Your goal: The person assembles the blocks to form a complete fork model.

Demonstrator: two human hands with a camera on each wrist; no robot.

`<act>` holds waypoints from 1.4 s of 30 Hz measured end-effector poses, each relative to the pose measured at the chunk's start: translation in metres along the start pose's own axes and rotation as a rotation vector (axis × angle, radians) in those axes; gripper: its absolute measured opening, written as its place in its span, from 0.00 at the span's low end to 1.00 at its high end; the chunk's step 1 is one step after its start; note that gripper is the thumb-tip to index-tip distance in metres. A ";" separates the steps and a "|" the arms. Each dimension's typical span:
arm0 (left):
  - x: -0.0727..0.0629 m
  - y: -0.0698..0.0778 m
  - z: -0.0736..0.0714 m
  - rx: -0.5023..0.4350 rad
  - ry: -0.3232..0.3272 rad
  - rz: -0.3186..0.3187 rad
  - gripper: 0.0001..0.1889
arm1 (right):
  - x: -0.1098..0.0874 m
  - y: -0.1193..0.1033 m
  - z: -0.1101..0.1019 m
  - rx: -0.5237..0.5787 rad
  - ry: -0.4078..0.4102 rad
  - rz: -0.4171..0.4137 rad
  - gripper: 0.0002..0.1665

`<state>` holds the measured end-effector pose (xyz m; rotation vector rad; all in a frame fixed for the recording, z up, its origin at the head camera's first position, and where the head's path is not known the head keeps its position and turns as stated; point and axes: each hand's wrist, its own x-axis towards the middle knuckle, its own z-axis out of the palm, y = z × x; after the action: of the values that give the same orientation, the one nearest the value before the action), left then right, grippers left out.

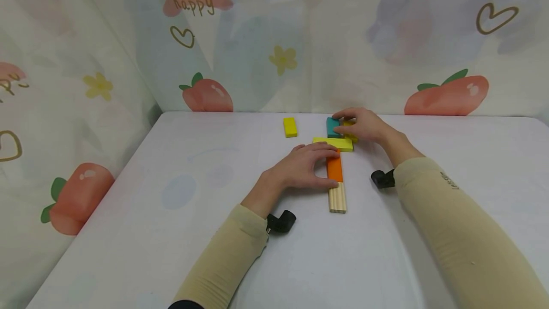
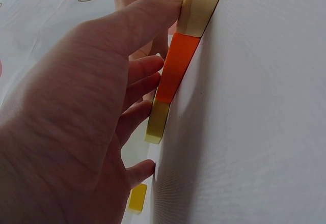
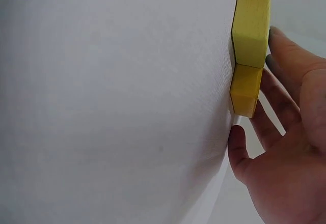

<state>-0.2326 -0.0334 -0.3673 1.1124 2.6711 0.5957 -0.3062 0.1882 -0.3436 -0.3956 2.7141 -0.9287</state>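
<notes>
Head view: our left hand point(image 1: 300, 167), fingers spread, spans the orange block point(image 1: 334, 170), thumb by its seam with the plain block point(image 1: 337, 200), presumably steadying both. Beyond it, our right hand point(image 1: 363, 126) touches the teal block point(image 1: 330, 128); whether it pinches, we cannot tell.

Soft, even light fills the head view, with faint shadows on the counter point(image 1: 150, 232); both wrist views look dimmer, greyer.
</notes>
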 end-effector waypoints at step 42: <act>0.000 0.000 0.000 0.005 0.006 0.008 0.35 | -0.001 0.001 0.003 -0.023 0.009 -0.040 0.29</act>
<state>-0.2322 -0.0336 -0.3675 1.1251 2.6758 0.5954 -0.3047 0.1873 -0.3462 -0.4525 2.7368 -0.9131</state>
